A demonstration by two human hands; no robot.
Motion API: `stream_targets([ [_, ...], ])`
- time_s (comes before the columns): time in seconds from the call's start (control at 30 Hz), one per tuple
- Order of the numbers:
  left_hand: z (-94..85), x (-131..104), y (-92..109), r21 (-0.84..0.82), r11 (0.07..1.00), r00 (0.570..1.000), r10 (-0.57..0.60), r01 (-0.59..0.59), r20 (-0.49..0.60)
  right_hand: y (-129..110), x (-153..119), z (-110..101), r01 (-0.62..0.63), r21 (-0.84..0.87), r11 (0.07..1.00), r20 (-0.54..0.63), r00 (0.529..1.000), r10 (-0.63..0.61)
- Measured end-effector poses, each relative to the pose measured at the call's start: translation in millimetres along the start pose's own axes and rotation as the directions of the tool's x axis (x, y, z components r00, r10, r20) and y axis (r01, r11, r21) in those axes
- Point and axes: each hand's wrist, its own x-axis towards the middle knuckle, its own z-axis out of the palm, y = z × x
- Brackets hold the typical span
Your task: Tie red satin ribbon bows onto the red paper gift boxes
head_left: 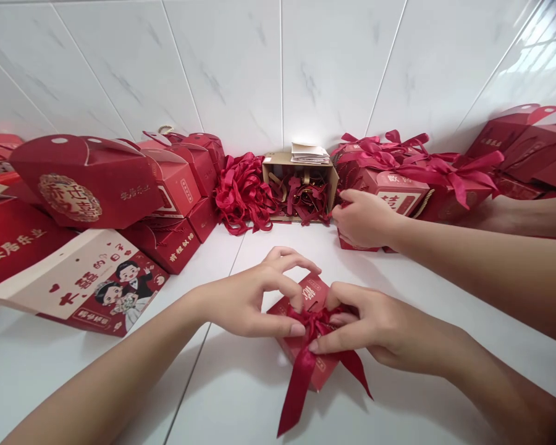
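Observation:
A small red gift box point(319, 285) with pale lettering lies in front of me on the white surface. Across its top runs a dark red satin ribbon point(297, 395), tied in a bow, with two tails hanging over the near side. My left hand point(252, 300) pinches the bow's left loop between thumb and index finger; its other fingers arch over the box. On the right, my right hand point(382, 324) grips the bow near the knot, thumb pressed on the ribbon. My fingers partly cover the knot.
Red boxes point(88, 179) stack at left behind a printed couple card box point(106, 281). Loose ribbons point(244, 191) and an open carton point(336, 182) stand by the tiled wall. Another person's hand point(366, 216) reaches in from the right, beside bow-topped boxes point(384, 176).

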Motion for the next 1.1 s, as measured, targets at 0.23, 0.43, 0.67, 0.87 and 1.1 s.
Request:
stream_targets([
  [0.23, 1.8, 0.4, -0.5, -0.033, 0.998, 0.992, -0.052, 0.048, -0.116, -0.7, 0.3, -3.4, 0.064, -0.058, 0.996, -0.013, 0.998, -0.064],
  [0.43, 27.0, 10.0, 1.0, -0.359, 0.925, 0.949, -0.219, 0.128, -0.227, 4.0, -0.7, -7.2, 0.062, -0.048, 0.997, -0.042, 0.997, -0.064],
  [0.67, 42.7, 12.3, 7.6, -0.449, 0.873, 0.897, -0.34, 0.189, -0.283, 6.2, -0.8, -9.6, 0.023, -0.058, 0.998, -0.166, 0.986, -0.032],
  [0.87, 45.3, 12.1, 6.4, -0.51, 0.838, 0.888, -0.37, 0.193, -0.272, 7.8, -0.9, -5.7, -0.107, -0.008, 0.994, -0.302, 0.948, 0.099],
  [1.1, 42.3, 10.7, 6.3, -0.515, 0.819, 0.879, -0.418, 0.254, -0.231, 9.2, -3.2, -10.7, -0.172, -0.083, 0.982, -0.333, 0.933, 0.136],
])
